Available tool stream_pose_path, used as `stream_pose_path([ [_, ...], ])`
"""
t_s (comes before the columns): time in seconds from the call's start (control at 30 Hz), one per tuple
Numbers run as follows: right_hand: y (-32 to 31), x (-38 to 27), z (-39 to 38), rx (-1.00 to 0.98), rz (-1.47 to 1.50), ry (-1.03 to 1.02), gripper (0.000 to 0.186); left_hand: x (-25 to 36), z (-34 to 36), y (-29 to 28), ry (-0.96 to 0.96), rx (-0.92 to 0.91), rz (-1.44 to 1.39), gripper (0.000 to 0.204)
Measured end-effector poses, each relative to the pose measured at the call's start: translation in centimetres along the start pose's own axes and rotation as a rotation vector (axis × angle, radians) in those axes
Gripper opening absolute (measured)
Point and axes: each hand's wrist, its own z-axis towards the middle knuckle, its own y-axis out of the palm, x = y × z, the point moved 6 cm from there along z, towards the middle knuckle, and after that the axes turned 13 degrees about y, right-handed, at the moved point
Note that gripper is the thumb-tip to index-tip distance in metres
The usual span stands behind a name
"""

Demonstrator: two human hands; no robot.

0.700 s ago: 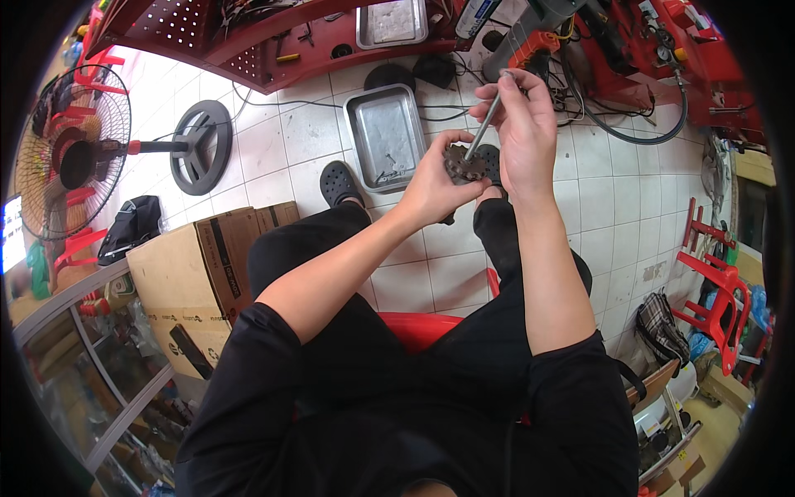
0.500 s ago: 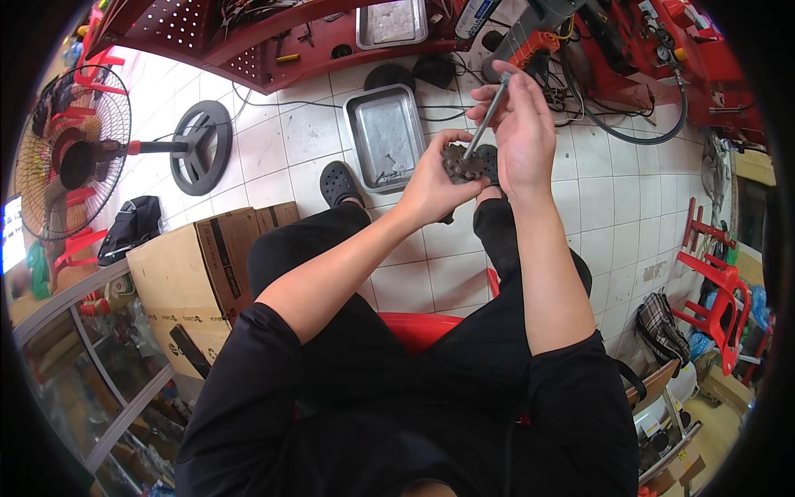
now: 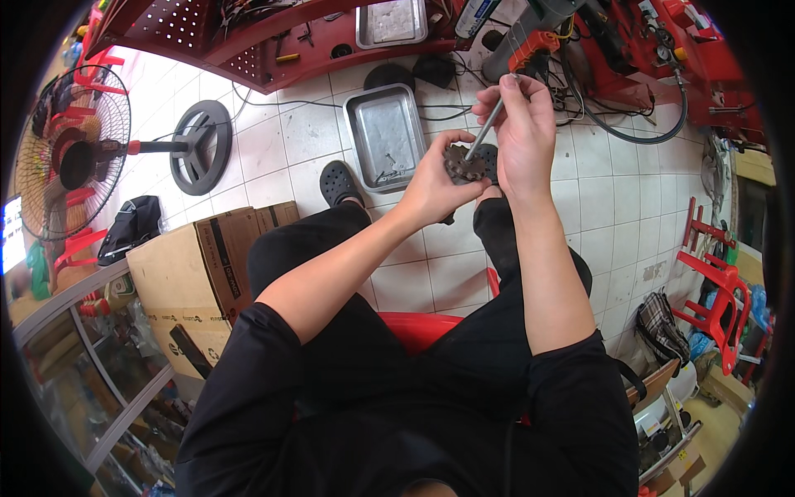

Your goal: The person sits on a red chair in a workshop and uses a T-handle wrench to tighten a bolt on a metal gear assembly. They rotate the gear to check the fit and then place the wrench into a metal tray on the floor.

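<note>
My left hand point(image 3: 432, 184) is wrapped round a dark, greasy round metal part with a notched rim point(image 3: 465, 168), held up between my knees. A slim silvery rod-shaped tool point(image 3: 489, 124) stands tilted in the part, its lower end at the part's middle. My right hand point(image 3: 527, 137) pinches the tool's upper end between thumb and fingers. How the tool's tip seats in the part is too small to tell. On the floor beyond, a metal tray point(image 3: 379, 124) has a few small metal pieces point(image 3: 392, 172) at its near end.
A red workbench point(image 3: 273, 74) runs along the back, with another tray on it. A standing fan point(image 3: 74, 157) and cardboard boxes point(image 3: 178, 265) are at the left. Cables and a black hose point(image 3: 609, 132) lie at the back right. Red plastic stools point(image 3: 708, 290) stand at the right.
My right hand's fingers have closed from a loose, spread pose onto the tool's upper end. My left hand and the metal part have hardly moved.
</note>
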Motion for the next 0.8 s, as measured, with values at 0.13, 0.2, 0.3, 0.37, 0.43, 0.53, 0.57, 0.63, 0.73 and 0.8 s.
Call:
stream_pose_path([
  [0.13,0.2,-0.2,-0.1,-0.057,0.062,0.044,0.027,0.0,0.1,0.0,-0.009,0.004,0.002,0.065],
  [0.2,0.3,-0.3,-0.2,-0.063,0.081,0.048,0.027,0.1,0.1,-0.1,-0.016,0.005,0.000,0.065],
  [0.3,0.3,-0.3,-0.3,-0.005,0.040,0.012,0.028,0.0,0.0,0.0,-0.004,0.002,0.003,0.065],
  [0.37,-0.1,-0.1,-0.1,0.024,-0.013,-0.016,0.029,0.1,0.0,0.0,-0.007,-0.006,0.012,0.065],
  [0.43,0.1,-0.2,-0.2,-0.013,0.039,0.019,0.029,0.0,0.0,0.0,-0.009,0.003,-0.005,0.065],
  [0.53,0.2,-0.1,-0.1,-0.051,0.063,0.045,0.031,-0.1,0.0,0.0,-0.009,0.010,-0.010,0.065],
  [0.57,0.2,-0.1,0.0,-0.061,0.062,0.049,0.031,-0.1,0.0,0.0,-0.007,0.011,-0.008,0.065],
  [0.63,-0.1,-0.2,0.1,-0.001,0.027,0.028,0.033,-0.1,0.0,0.0,0.006,0.012,0.011,0.065],
  [0.73,-0.5,-0.8,0.4,0.056,-0.050,-0.024,0.031,-0.3,0.0,-0.1,0.016,0.017,0.020,0.065],
  [0.8,-0.8,-1.2,0.5,0.090,-0.105,-0.034,0.031,-0.4,0.0,-0.1,0.012,0.018,0.015,0.065],
])
